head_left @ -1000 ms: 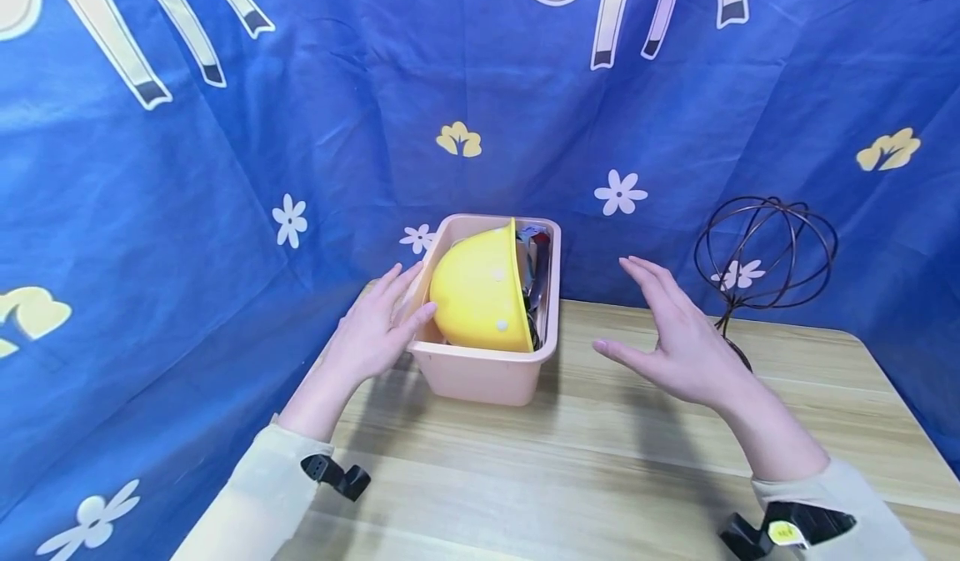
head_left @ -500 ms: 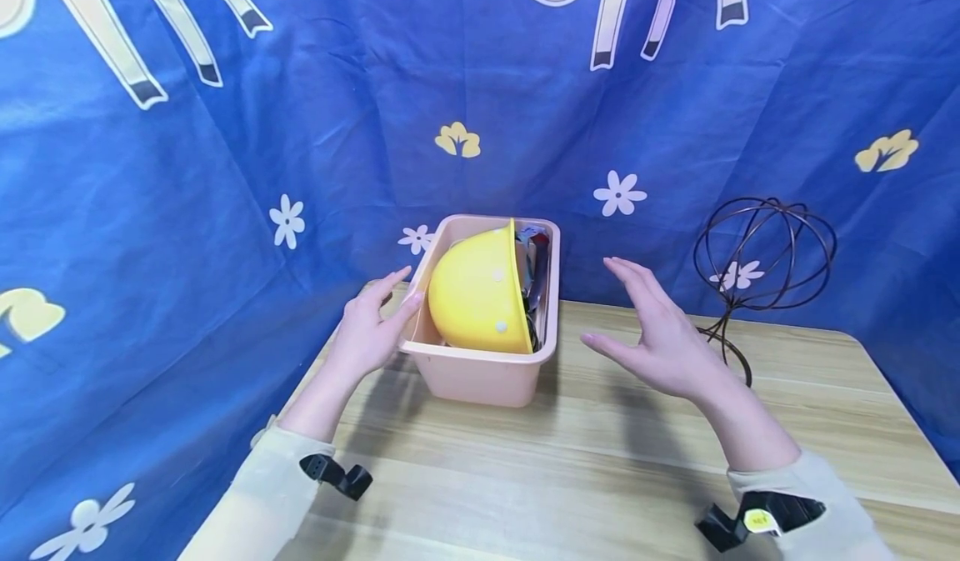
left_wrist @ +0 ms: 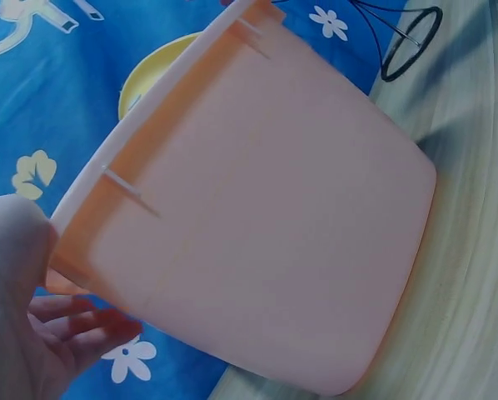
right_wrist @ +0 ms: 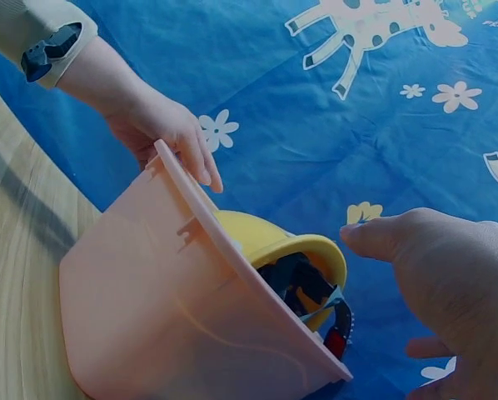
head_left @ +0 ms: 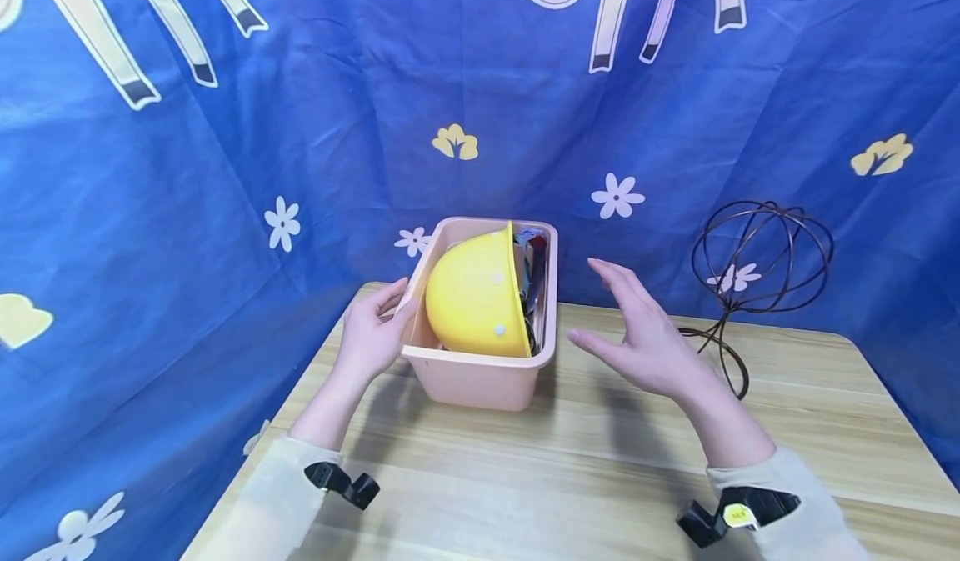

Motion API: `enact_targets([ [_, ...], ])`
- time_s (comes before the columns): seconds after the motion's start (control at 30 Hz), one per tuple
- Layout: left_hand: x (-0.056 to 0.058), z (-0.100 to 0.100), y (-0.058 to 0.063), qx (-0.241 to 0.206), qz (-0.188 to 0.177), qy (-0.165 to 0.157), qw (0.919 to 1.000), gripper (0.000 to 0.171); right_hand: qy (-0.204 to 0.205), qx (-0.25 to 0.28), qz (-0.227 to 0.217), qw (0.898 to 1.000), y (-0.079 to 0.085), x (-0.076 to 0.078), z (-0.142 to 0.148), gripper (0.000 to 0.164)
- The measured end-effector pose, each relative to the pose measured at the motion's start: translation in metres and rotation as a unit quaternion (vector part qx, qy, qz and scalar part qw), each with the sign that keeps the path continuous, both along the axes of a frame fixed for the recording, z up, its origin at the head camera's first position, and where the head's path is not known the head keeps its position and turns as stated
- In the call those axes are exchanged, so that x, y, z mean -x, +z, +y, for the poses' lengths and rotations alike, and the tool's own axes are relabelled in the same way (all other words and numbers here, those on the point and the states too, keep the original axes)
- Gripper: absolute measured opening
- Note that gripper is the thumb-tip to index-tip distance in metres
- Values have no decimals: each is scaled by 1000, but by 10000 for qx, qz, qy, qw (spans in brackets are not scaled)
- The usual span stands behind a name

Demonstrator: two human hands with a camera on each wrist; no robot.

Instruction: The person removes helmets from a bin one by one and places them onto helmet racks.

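we see the bin point(head_left: 476, 384) standing on the table point(head_left: 525, 478), toward the far edge and left of its middle. behind the table we have the cloth point(head_left: 517, 86), which goes also along the left side. in the bin we find the helmet point(head_left: 472, 298), tipped on its side, with its opening to the right. inside this opening we notice straps point(right_wrist: 295, 279), and some small things lie at the right wall of the bin. the left hand point(head_left: 373, 334) is at the left rim. to the right, apart from the bin, we see the right hand point(head_left: 645, 344), and behind it the wire stand point(head_left: 729, 303).
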State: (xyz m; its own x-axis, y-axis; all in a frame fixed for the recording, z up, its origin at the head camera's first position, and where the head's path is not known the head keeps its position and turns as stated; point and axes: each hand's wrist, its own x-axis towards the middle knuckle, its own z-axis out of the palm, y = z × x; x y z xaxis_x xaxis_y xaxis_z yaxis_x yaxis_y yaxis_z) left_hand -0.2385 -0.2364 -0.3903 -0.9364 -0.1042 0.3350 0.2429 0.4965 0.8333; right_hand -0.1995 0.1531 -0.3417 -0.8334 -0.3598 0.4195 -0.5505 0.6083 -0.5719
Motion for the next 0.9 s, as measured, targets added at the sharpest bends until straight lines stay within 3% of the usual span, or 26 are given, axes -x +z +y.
enact_targets([
  [0.13,-2,1,0,-259,-158,90,9995,45,31,78,-34,10000,-1,2,-3,91],
  [0.43,-7,4,3,-242,-535,284,9979,40,192,189,-48,9996,-3,11,-13,86],
  [0.9,-8,4,3,-415,-582,248,9971,39,715,321,-234,9966,-2,29,-31,75],
])
